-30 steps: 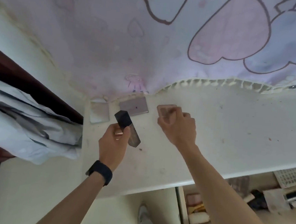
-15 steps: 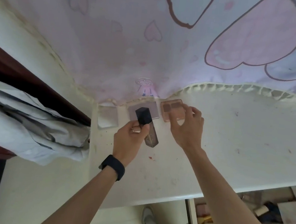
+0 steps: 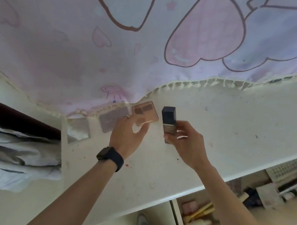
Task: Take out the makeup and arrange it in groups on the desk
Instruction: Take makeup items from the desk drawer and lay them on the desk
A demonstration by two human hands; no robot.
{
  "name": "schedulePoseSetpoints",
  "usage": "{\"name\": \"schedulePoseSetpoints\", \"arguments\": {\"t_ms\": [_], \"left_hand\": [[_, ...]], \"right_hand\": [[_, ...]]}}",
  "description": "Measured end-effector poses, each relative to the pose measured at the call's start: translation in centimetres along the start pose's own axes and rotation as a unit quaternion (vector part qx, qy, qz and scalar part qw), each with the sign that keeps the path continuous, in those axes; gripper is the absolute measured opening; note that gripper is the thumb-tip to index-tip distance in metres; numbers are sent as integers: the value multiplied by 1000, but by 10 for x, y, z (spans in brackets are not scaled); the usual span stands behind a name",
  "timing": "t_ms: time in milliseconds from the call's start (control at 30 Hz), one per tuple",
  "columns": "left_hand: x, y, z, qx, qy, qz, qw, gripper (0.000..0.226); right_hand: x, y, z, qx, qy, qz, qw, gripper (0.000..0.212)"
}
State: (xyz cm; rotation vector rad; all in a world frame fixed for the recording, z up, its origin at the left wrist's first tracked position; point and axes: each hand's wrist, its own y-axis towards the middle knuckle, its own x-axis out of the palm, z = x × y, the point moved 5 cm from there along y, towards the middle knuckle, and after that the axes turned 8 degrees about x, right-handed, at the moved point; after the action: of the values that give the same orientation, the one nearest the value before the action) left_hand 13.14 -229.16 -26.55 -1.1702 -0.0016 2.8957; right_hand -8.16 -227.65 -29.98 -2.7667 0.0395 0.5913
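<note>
Head view: right hand [image 3: 186, 142] grasps a rectangular foundation bottle [image 3: 169, 120], with a dark square cap and brown translucent body, over the white desk [image 3: 233, 130]. It is just beside a copper palette [image 3: 145, 111] of brown pans. Left hand [image 3: 125, 137] curves loosely at the palette's near corner; whether it grips cannot be told.

- The right hand [image 3: 185, 141] grips the lower part of the dark bottle [image 3: 169, 120], with the fingers curled round it.
- The left hand [image 3: 126, 137] is just left of the bottle, loosely curved and holding nothing.
</note>
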Motion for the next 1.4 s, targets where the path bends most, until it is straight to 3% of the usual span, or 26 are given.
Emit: {"name": "schedulePoseSetpoints", "arguments": {"t_ms": [100, 200, 300, 500, 667, 833, 900, 1033, 1200, 1400], "left_hand": [[-3, 18, -16, 74, 265, -75, 959, 51], [1, 29, -39, 71, 334, -162, 926, 57], [5, 30, -54, 71, 342, -204, 915, 53], [9, 36, -59, 74, 327, -189, 923, 47], [9, 34, -68, 95, 361, -195, 907, 70], [8, 32, -70, 101, 364, -186, 907, 70], [8, 32, -69, 101, 362, -184, 908, 67], [4, 30, -60, 107, 370, -179, 905, 61], [0, 20, -37, 130, 359, -131, 915, 65], [54, -53, 40, 218, 135, -77, 963, 54]], "right_hand": [[-14, 29, -7, -7, -3, 26, 1000, 47], [-13, 60, -21, -22, -18, 13, 1000, 47], [-9, 88, -31, -37, -29, -9, 999, 44], [-15, 126, -37, -31, -56, -13, 998, 38], [-14, 135, -41, -24, -82, -37, 996, 40], [-10, 136, -35, -22, -89, -42, 995, 38], [-7, 133, -31, -20, -103, -40, 994, 44], [-5, 114, -19, 28, -52, -21, 998, 76], [-7, 37, -8, 63, 40, 39, 996, 56], [-48, -107, 59, 107, 59, 105, 987, 29]]}}
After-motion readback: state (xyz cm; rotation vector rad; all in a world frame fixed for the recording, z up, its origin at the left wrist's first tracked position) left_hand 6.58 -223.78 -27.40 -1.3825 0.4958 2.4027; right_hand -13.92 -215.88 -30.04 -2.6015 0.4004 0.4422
